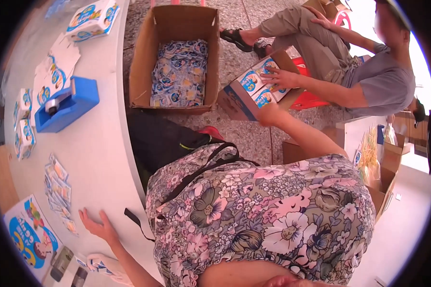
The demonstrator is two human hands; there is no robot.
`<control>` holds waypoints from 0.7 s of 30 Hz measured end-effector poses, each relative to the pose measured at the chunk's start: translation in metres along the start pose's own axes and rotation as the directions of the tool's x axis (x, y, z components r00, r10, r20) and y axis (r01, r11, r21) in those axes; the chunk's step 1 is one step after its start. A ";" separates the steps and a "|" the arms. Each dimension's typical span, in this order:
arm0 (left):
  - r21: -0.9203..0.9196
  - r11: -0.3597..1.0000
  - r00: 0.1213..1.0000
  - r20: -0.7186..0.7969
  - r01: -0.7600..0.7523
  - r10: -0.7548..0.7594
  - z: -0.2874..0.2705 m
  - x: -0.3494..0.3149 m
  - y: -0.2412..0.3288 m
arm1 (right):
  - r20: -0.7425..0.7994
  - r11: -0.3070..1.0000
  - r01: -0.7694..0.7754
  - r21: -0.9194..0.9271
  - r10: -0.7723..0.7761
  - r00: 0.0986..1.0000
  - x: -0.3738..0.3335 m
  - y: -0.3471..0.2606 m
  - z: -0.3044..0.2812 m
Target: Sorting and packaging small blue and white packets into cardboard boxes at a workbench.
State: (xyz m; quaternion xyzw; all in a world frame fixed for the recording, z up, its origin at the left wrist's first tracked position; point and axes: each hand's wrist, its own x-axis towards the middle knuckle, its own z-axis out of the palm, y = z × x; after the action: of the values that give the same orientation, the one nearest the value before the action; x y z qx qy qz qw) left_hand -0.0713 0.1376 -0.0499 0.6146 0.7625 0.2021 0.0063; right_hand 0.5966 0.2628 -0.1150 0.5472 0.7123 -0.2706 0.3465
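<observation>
Steady the carton [235,103] gently with the right hand [269,115], whose grip I cannot tell, while the left hand [101,226], loosely spread, holds nothing.

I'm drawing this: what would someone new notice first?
Probably the flowery clothes, filling the lower middle. Next, the bright blue tape dispenser on the white table at left. Up top, a big carton of packets stands left of the box by the right hand.
</observation>
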 end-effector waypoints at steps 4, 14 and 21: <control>-0.024 0.999 0.999 0.001 0.038 -0.038 -0.007 -0.004 -0.002 | -0.743 0.929 -0.096 0.357 0.345 0.573 0.031 0.001 -0.013; -0.188 0.803 0.786 0.171 -0.566 0.594 0.039 0.094 0.201 | -0.566 0.360 0.500 0.788 0.102 0.818 0.184 -0.080 -0.068; -0.298 0.671 0.582 0.338 -0.679 0.740 0.095 0.177 0.277 | -0.004 0.081 -0.010 0.997 0.169 0.986 0.337 -0.108 -0.039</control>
State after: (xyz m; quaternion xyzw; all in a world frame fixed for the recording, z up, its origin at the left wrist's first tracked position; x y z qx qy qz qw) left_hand 0.1687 0.3774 -0.0076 0.8943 0.4152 0.0976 0.1353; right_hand 0.4302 0.4647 -0.3561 0.6943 0.3262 -0.6257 -0.1412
